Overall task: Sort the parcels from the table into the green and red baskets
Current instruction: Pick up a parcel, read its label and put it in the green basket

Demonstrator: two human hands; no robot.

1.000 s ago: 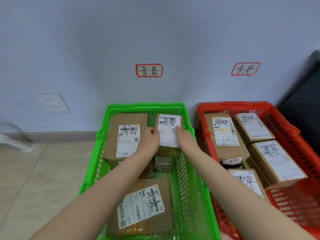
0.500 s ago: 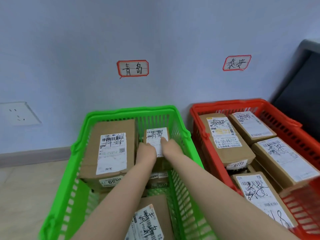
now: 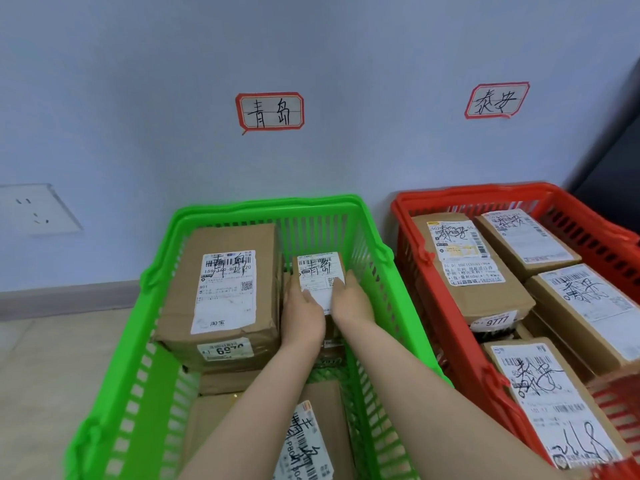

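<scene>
- Socket (image 3: 34,211), white, set low in the pale wall (image 3: 138,98) at the far left, above a grey skirting board (image 3: 69,296) and the beige floor (image 3: 52,375)
- Green basket (image 3: 270,202) stands on the floor against the wall, just beside the red one
- Large parcel (image 3: 225,292), brown card with a white shipping label and black handwriting, lies in the back left of the green basket on top of other boxes
- Red-bordered sign (image 3: 270,111) with two handwritten characters is stuck on the wall above the green basket
- Left hand (image 3: 303,317) grips the small parcel (image 3: 320,271) along its left edge, thumb over the white label
- The small parcel sits low inside the green basket at the back right, just beside the large parcel; whether its base rests on anything is hidden
- Right hand (image 3: 351,303) clasps the same parcel's right edge, fingers pointing towards the basket's back wall
- Near parcel (image 3: 311,438), labelled, lies at the front of the green basket under the forearms
- Red basket (image 3: 467,192) holds four visible labelled parcels: back left (image 3: 467,268), back right (image 3: 523,240), middle right (image 3: 585,306) and front (image 3: 554,403)
- Second sign (image 3: 497,100), also red-bordered, is on the wall above the red basket
</scene>
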